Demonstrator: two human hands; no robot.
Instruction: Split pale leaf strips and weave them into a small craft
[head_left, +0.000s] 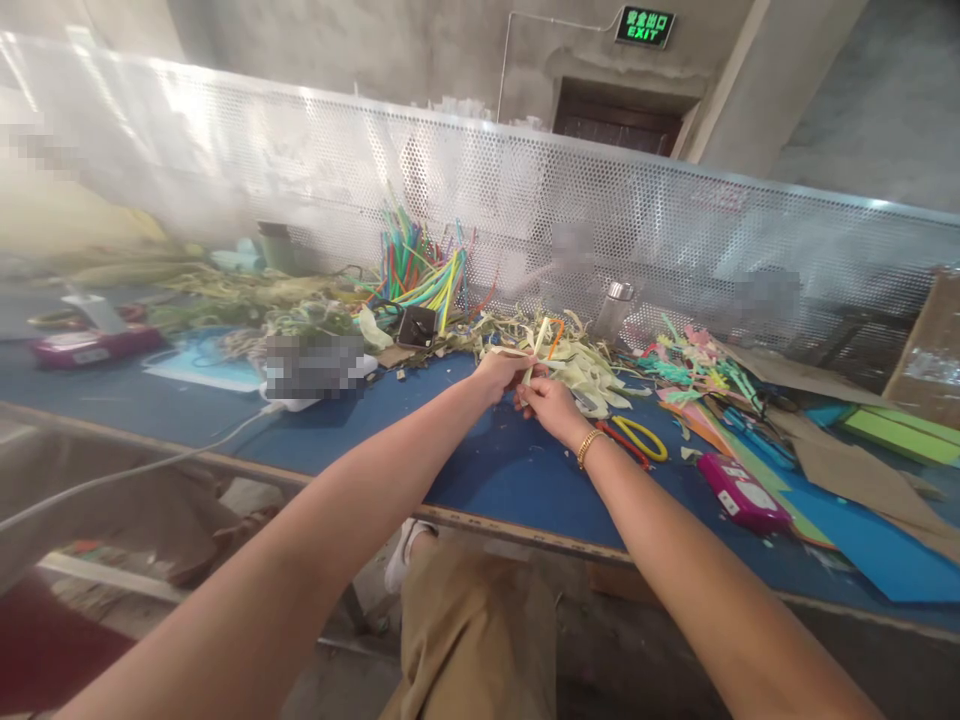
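Above the blue tabletop [480, 470], my left hand [501, 375] and my right hand [551, 402] meet, fingers closed. Between them are pale yellow-green strips [541, 338], folded or crossed at the fingertips; how they are joined is too small to tell. An orange strip [556, 340] rises just behind my fingers. Directly beyond lies a loose heap of similar pale leaf-like strips [589, 370]. A yellow loop [643, 440] with red beside it, like scissor handles, lies close to my right wrist, partly hidden by it.
Colourful stems [420, 260] stand at the back against a perforated metal screen [510, 190]. A bottle [615, 308] is behind the heap. To the right lie a magenta device [742, 492] and coloured sheets [862, 530]. A white cable [150, 460] crosses the left table edge. Someone sits at left.
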